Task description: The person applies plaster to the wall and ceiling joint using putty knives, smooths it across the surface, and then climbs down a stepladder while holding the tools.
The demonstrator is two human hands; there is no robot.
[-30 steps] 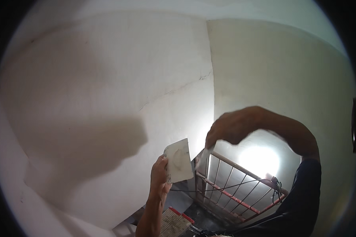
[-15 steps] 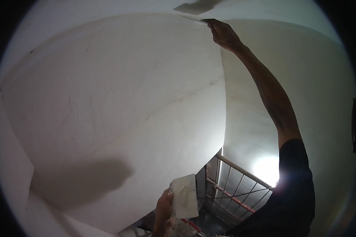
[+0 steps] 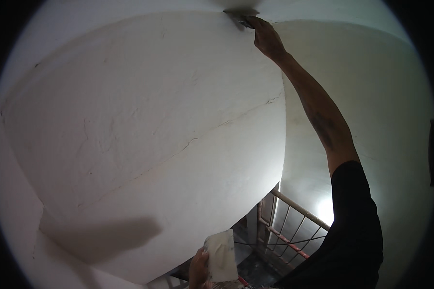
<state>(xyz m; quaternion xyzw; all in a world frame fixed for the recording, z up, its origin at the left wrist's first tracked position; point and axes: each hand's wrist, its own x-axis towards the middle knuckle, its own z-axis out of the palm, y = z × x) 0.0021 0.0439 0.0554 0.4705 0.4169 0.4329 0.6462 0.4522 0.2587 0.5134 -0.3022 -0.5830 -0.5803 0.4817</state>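
Note:
My right hand [image 3: 270, 41] is raised high, closed on a thin-bladed scraper [image 3: 246, 20] held where the white wall [image 3: 178, 82] meets the ceiling [image 3: 188, 5]. Low in the picture, my left hand [image 3: 198, 267] grips the edge of a pale rectangular board [image 3: 222, 255] with a smear of paste on its face. A long thin crack [image 3: 193, 142] runs diagonally up the wall towards the corner. My left fingertips are partly hidden by the board.
Down at the lower right is a metal railing [image 3: 299, 208] with thin bars, red paint and a dark cable [image 3: 255, 243] across it, by a bright patch of light on the side wall [image 3: 381, 106]. A dark object [image 3: 432, 149] hangs at the far right.
My right hand has risen from mid-picture to the ceiling line and shifted slightly left since half a second ago. My left hand and the board have moved lower in the picture.

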